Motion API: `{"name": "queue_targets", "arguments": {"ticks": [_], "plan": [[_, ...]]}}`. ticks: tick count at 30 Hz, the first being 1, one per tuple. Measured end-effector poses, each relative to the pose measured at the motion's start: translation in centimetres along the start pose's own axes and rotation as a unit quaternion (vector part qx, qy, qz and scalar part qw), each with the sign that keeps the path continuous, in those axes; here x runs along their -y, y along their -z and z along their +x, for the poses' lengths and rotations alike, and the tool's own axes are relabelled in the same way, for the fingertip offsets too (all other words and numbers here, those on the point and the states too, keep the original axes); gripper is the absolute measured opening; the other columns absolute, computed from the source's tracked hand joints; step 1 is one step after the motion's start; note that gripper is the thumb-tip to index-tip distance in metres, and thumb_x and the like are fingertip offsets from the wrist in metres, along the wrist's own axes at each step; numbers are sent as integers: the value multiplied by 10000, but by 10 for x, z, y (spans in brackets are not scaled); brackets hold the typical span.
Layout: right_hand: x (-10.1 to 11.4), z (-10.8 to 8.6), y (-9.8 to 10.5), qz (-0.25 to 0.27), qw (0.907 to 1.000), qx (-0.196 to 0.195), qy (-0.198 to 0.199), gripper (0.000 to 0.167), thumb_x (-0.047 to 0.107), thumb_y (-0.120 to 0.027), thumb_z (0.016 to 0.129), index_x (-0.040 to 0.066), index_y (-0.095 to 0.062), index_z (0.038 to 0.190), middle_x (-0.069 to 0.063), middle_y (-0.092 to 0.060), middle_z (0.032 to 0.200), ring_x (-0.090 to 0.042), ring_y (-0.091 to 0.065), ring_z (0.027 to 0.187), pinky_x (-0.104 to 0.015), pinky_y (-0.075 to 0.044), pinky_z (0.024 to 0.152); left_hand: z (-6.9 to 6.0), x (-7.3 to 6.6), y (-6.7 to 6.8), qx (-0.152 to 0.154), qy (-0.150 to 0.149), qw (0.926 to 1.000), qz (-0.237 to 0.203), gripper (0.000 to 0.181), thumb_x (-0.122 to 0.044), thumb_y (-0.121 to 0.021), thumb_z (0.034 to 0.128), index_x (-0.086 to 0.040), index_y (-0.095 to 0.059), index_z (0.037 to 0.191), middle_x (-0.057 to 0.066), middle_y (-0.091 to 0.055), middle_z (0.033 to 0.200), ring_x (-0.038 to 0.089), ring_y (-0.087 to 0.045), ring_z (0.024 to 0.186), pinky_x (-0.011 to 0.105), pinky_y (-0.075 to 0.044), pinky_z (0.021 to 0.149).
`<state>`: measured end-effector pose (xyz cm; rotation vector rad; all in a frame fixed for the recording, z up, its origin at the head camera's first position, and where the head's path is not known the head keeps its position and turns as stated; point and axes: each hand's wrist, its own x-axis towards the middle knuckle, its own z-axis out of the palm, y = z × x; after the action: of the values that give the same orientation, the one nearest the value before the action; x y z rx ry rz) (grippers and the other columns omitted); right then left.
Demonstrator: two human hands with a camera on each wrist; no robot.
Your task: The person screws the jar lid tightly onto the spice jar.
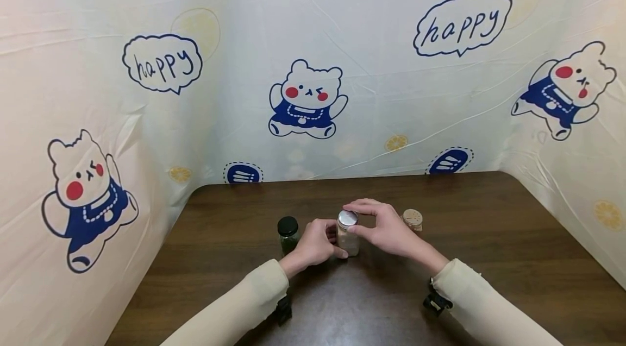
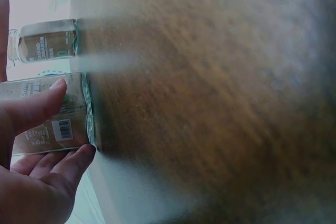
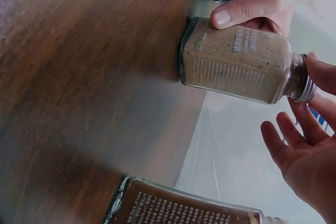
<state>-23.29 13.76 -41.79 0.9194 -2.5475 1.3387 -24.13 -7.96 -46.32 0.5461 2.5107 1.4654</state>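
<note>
- I read the left hand (image 1: 314, 241) gripping the jar (image 1: 348, 244) low, the right hand (image 1: 385, 228) pinching its cap (image 1: 348, 219)
- Jar position: near upright, between green jar (image 1: 289, 241) and brown jar (image 3: 178, 205); base contact unclear
- Status: cap on; brown jar shows a holed top (image 1: 413, 218)
- Remaining, I judge: cap work; I cannot tell loosening from tightening

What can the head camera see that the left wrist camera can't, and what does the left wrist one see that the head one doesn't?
Only the head view shows the black-lidded jar, the silver lid of the middle jar, and the bear drawings on the cloth.

Only the left wrist view shows the barcode on the middle jar and the printing on the right-hand jar.

Both show the left hand holding the middle jar, the right-hand jar itself, and the brown table.
</note>
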Motion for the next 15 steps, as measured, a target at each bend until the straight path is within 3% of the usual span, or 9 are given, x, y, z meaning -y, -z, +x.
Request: {"name": "queue_targets", "arguments": {"ticks": [8,15], "plan": [[4,0,-4,-204,9994,-273,-9,443,110,-884,876,87,-754,1299,1,-694,1248,-212,-645,1180,-497,-556,935,-1,0,0,23,2,10000,53,550,17,-948,747,-41,-731,1250,73,-753,1174,236,-726,1103,398,-596,944],[6,1,-7,-361,9988,-306,-99,475,182,-902,868,84,-751,1308,33,-675,1179,-197,-636,1107,-440,-561,834,-1,-1,1,61,-22,9999,118,488,-1,-947,757,-64,-750,1199,42,-757,1126,224,-728,1086,403,-597,943]]}}
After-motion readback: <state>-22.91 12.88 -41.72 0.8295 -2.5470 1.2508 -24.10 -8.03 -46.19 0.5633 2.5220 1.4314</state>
